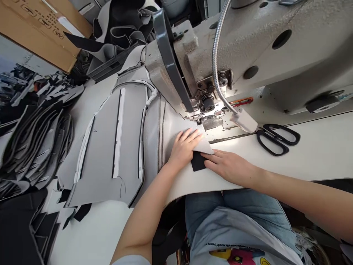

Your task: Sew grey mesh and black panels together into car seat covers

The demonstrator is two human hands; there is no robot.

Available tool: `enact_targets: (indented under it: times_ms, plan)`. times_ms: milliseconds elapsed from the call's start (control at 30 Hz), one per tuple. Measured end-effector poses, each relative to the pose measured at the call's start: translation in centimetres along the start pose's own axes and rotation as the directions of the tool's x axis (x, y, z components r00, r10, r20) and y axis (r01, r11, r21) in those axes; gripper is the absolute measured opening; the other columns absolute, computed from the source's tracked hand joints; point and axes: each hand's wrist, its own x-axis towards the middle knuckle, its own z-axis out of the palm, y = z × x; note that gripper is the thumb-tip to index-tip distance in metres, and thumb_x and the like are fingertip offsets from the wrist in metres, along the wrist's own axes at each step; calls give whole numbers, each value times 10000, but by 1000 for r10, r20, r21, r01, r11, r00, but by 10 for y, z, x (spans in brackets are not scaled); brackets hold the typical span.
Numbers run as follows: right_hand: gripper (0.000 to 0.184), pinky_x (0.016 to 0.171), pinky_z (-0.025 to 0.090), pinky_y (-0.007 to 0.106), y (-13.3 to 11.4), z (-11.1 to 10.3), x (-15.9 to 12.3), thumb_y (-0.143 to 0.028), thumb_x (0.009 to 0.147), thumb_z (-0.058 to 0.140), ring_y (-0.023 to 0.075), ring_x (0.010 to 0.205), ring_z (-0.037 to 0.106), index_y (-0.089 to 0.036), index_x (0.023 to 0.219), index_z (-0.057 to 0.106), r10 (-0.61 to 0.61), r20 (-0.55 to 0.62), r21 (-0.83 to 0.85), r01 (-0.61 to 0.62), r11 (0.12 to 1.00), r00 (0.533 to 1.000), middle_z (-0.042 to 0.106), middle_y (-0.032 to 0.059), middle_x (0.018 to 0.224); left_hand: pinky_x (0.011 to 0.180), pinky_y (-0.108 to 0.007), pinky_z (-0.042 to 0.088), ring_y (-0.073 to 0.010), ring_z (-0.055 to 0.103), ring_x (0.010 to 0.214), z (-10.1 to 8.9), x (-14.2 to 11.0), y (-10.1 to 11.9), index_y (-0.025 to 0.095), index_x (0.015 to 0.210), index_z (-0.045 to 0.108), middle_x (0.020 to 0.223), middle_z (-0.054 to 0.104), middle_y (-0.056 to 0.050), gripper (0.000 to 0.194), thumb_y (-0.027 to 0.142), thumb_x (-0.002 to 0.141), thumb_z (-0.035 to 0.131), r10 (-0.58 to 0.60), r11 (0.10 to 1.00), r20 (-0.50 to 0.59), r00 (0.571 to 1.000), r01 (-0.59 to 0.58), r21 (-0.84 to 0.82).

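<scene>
My left hand [185, 148] lies on a grey fabric panel [171, 125], its fingers spread flat close to the presser foot [199, 119] of the sewing machine [171, 70]. The panel's corner sticks out to the right of this hand. Beneath that corner shows a black fabric piece [198, 162]. My right hand [228, 167] has its thumb and fingers closed at the black piece's right edge, with fingertips partly under the grey corner. Larger sewn grey panels [104, 147] with white strips spread out to the left, joined to or overlapping the part under my hand.
Black-handled scissors [275, 140] lie right of a white lamp head [244, 119] on a flexible metal neck. Stacked grey pieces [35, 143] fill the far left. Behind stand a cardboard box [41, 29] and a crate [110, 62] with black-and-grey pieces. The table's front edge curves before my lap.
</scene>
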Motion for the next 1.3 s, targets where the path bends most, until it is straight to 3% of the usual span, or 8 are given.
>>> enact_targets:
  times_ms: [200,300,400,533,767,967,1067,1300]
  plan:
    - [221,895,505,356,12,9,8,-99,926,432,214,989,610,-73,1028,626,9,-62,-14,-10,1000,998,627,153,1207,1098,-426,305,-216,359,1312,3,16,-25,206,1305,556,1420,471,-64,642,10,726,359,99,994,-113,989,-103,-26]
    - [244,912,495,363,15,12,6,-116,922,451,218,1015,610,-64,1073,636,1,-153,-15,-3,1000,988,648,134,1183,1048,-420,368,-208,444,1213,4,16,-32,238,1201,634,1293,565,-68,507,55,818,358,157,987,-160,974,-162,-16]
    - [232,884,504,357,15,10,0,-116,914,457,224,1029,614,-77,1007,667,-19,-211,-20,15,1000,977,684,103,1106,978,-389,420,-195,520,1091,5,12,-36,262,1099,684,1116,642,-71,373,151,916,379,245,968,-179,953,-249,1]
    - [236,878,512,345,12,8,-4,-118,901,474,220,1034,625,-73,1025,670,-24,-236,-18,21,1000,972,695,101,1078,874,-356,461,-178,549,953,7,12,-40,273,997,706,960,657,-56,333,151,931,403,339,935,-282,898,-354,-1]
    - [306,973,503,371,9,14,-1,-129,895,465,241,1112,609,-66,1128,653,67,-194,-36,-75,997,979,652,109,1208,816,-317,475,-164,533,897,9,32,-55,262,990,700,923,643,-46,292,122,918,453,443,878,-414,795,-479,20]
    - [334,1010,487,417,9,12,1,-180,899,481,275,1190,562,-76,1178,633,127,-137,21,-125,992,982,612,127,1269,798,-296,465,-153,555,832,10,54,-76,271,966,720,870,648,-36,293,171,940,445,482,868,-444,755,-481,124]
    - [333,1007,491,417,9,10,2,-166,894,478,278,1184,568,-73,1172,636,129,-129,35,-125,992,983,617,127,1262,812,-292,463,-157,582,856,11,64,-87,286,980,727,876,665,-35,304,207,953,435,482,873,-438,759,-456,170]
    - [338,1027,477,419,10,8,2,-166,901,459,251,1216,547,-118,1194,621,158,-93,65,-152,986,983,607,110,1281,844,-333,480,-209,606,975,12,89,-109,281,911,747,901,670,-63,300,307,947,450,392,919,-391,833,-373,128]
